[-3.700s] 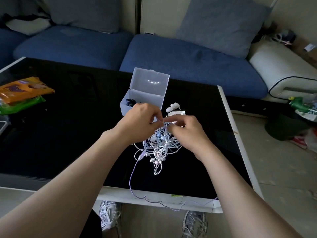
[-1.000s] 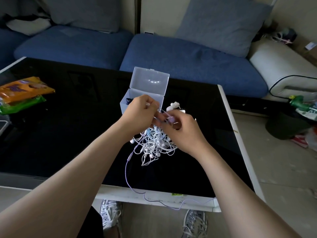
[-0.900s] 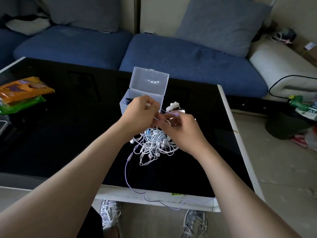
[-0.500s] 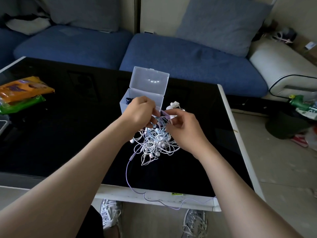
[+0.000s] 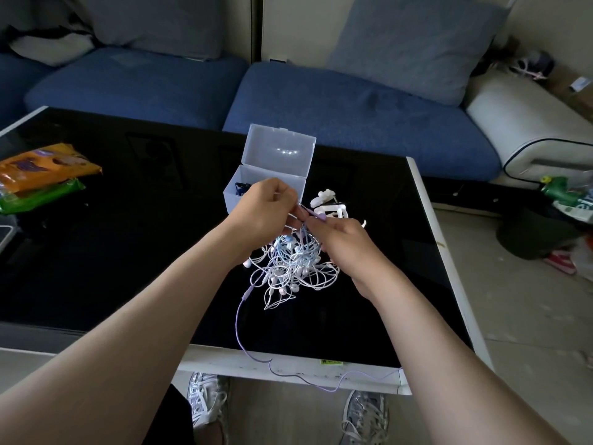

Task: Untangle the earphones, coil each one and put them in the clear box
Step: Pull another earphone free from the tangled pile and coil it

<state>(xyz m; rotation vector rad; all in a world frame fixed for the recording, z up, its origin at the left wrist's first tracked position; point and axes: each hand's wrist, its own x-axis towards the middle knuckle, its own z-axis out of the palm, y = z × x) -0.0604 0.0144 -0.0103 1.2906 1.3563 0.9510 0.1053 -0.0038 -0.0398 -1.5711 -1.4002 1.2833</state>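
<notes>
A tangle of white, pale blue and purple earphones hangs just above the black table. My left hand pinches cords at the top of the bundle. My right hand pinches a purple plug end beside it. One purple cord trails down over the table's front edge. The clear box stands behind my left hand, lid up, with something dark inside.
White clips or adapters lie right of the box. Orange and green snack packets sit at the table's left. A blue sofa runs behind. The table's white right edge borders bare floor.
The bundle was lifted off the table and drawn toward the box. My fingers have shifted along the cords, and the purple plug end now sticks out between my hands.
</notes>
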